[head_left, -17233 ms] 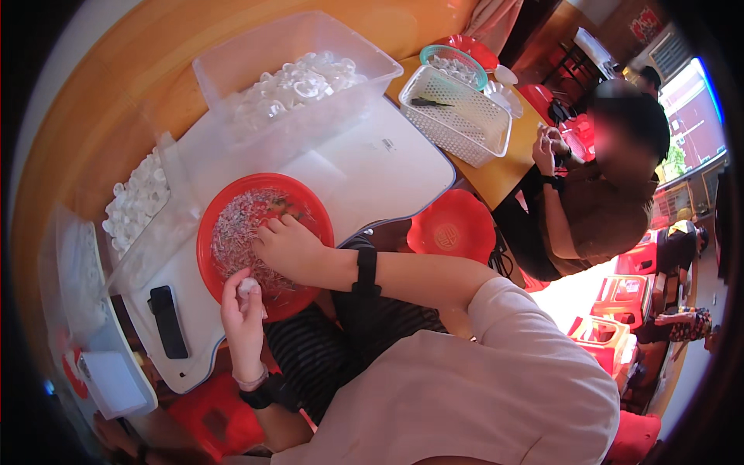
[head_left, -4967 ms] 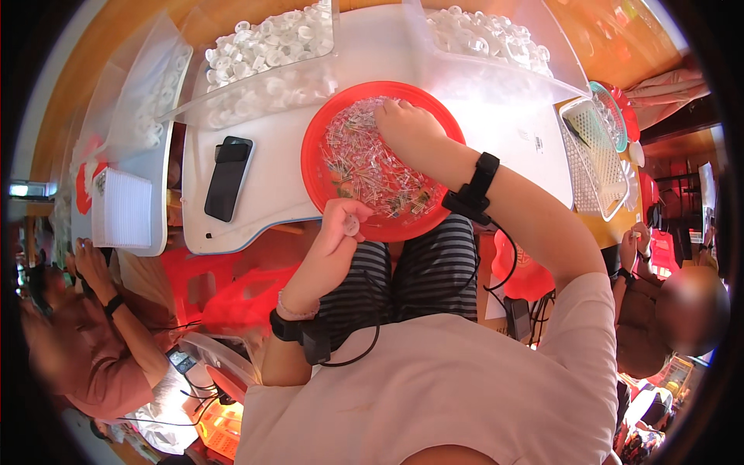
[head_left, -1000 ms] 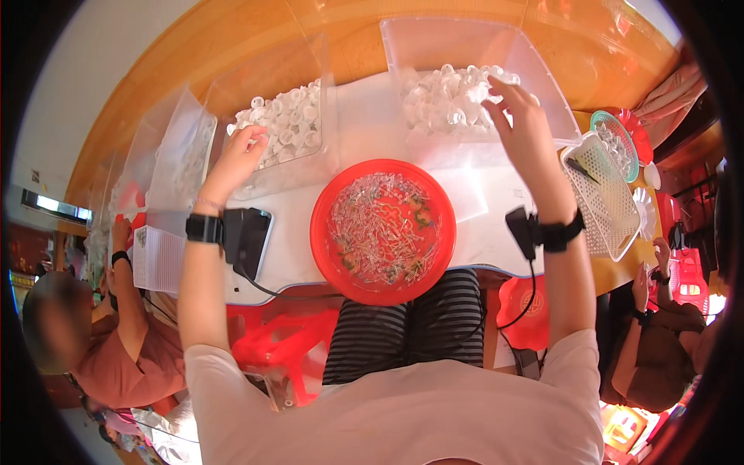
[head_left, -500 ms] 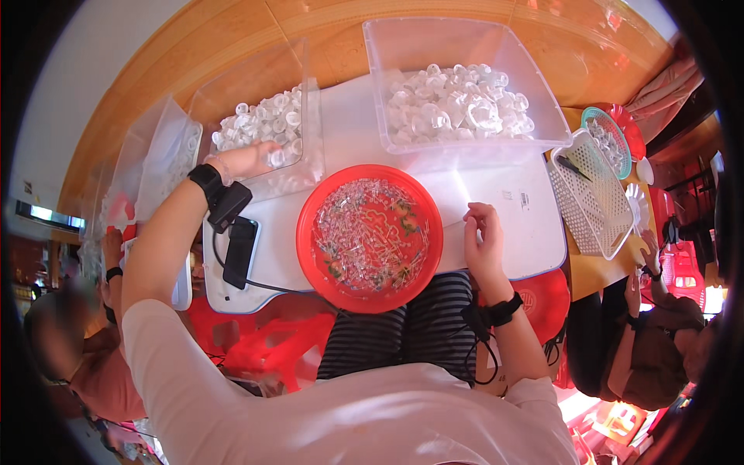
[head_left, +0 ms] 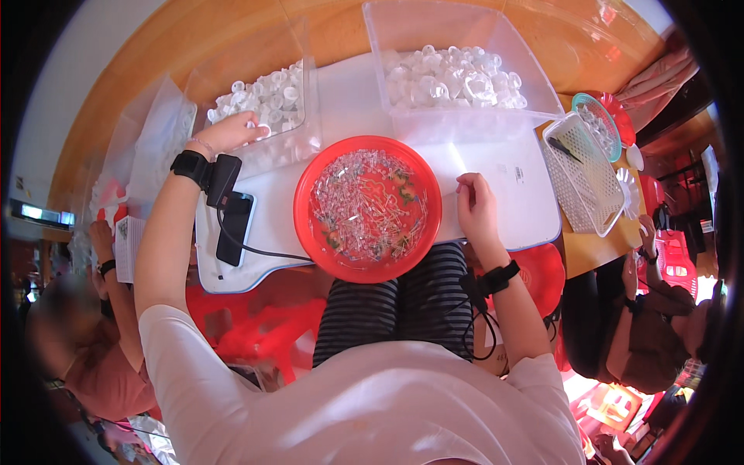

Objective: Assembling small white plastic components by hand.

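Right hand (head_left: 477, 211) rests loosely curled and empty on the white surface (head_left: 519, 194), just right of the red basin (head_left: 367, 208) of small clear parts. Farther off, left hand (head_left: 231, 132) reaches into the left clear bin (head_left: 267, 105), fingertips pinching a white cap (head_left: 263, 130).

A black rectangular smartphone (head_left: 233, 227) lay screen-up and dark on the white tabletop, left of the red bowl, a black cable running from it. A small white label with dark print (head_left: 518, 173) sat on the table's right side. At far left, a white printed paper sheet (head_left: 127, 248) rested near clear plastic bags (head_left: 159, 147).
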The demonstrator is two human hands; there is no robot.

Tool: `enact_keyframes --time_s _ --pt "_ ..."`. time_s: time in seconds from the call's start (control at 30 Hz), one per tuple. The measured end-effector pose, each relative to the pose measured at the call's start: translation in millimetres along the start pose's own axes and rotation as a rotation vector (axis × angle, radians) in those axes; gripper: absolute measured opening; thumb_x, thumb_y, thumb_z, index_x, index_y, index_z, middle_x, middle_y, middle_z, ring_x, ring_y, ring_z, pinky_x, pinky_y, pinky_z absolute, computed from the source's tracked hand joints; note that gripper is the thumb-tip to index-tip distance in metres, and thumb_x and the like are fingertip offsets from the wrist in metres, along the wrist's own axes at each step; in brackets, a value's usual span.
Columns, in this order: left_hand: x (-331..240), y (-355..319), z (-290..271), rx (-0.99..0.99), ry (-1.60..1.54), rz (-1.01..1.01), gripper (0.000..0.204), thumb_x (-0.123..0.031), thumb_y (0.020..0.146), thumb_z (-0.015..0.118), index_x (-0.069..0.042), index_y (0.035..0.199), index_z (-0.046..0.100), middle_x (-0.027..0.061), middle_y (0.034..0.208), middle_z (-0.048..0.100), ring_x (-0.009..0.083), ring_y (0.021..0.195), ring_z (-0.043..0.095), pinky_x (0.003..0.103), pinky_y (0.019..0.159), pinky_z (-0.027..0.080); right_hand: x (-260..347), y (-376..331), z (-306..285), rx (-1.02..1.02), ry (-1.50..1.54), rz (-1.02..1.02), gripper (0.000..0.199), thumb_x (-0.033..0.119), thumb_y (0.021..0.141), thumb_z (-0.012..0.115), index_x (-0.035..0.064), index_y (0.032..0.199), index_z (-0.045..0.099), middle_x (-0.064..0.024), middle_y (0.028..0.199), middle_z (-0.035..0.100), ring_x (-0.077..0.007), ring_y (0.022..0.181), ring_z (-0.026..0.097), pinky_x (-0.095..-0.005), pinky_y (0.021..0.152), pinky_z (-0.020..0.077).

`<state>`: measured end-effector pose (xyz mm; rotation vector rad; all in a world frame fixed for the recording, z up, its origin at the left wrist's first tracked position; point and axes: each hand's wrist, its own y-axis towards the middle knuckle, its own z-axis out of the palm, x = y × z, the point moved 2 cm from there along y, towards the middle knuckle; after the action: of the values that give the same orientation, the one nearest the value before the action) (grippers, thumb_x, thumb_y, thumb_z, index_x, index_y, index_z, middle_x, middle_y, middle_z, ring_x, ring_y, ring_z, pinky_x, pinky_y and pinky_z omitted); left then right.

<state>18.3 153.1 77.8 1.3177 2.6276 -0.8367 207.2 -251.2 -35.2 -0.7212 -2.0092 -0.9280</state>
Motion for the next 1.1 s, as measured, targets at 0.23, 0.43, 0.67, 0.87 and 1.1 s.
enact_keyframes --time_s 0.23,0.43,0.67,0.87,1.1 --pt "-9.9 -25.5 -10.5 -0.26 -0.201 0.086 0.023 -0.03 0.084 0.062 -0.009 0.087 0.053 0.0023 0.065 0.06 0.0087 0.061 0.052 0.025 0.056 0.039 -0.2 0.9 1.9 -0.01 -0.02 0.01 0.009 0.001 0.086 0.05 0.0001 0.093 0.055 -0.0136 0.078 0.058 -0.0212 0.064 0.056 -0.0303 0.059 0.0449" --pt "-31.4 -60.4 -13.7 -0.609 -0.344 0.218 0.022 -0.024 0.088 0.059 -0.004 0.095 0.06 -0.0002 0.069 0.058 0.0066 0.064 0.052 0.023 0.057 0.04 -4.8 1.4 3.9 -0.015 -0.036 -0.011 0.009 0.001 0.086 0.05 0.0002 0.093 0.055 -0.0133 0.077 0.057 -0.02 0.064 0.055 -0.03 0.059 0.0441" --pt "-92.2 -129.8 55.2 -0.467 -0.757 0.47 0.019 -0.017 0.091 0.056 0.0 0.098 0.059 0.0024 0.083 0.062 0.0096 0.073 0.059 0.023 0.068 0.046 -13.6 0.9 2.4 -0.001 0.004 0.05 0.009 0.0 0.086 0.051 0.0002 0.093 0.056 -0.0119 0.08 0.058 -0.0178 0.066 0.056 -0.0278 0.061 0.0447" --pt "-108.9 -117.2 122.8 -0.275 -0.441 0.473 0.012 -0.011 0.086 0.061 -0.005 0.097 0.061 0.0054 0.086 0.064 0.0169 0.077 0.064 0.027 0.067 0.049 40.0 15.9 -0.6 0.177 -0.095 0.022 0.011 0.0 0.083 0.057 0.0022 0.093 0.06 -0.0091 0.087 0.059 -0.0203 0.071 0.057 -0.029 0.065 0.0468" --pt "-112.1 -86.5 156.8 -0.575 0.25 0.494 0.028 -0.014 0.077 0.067 -0.015 0.103 0.059 0.0016 0.086 0.057 0.0206 0.075 0.062 0.033 0.059 0.05 68.0 29.2 38.5 0.287 -0.57 -0.342 0.012 0.01 0.076 0.064 0.0043 0.086 0.06 -0.0076 0.093 0.054 -0.0254 0.091 0.053 -0.0366 0.077 0.0454"
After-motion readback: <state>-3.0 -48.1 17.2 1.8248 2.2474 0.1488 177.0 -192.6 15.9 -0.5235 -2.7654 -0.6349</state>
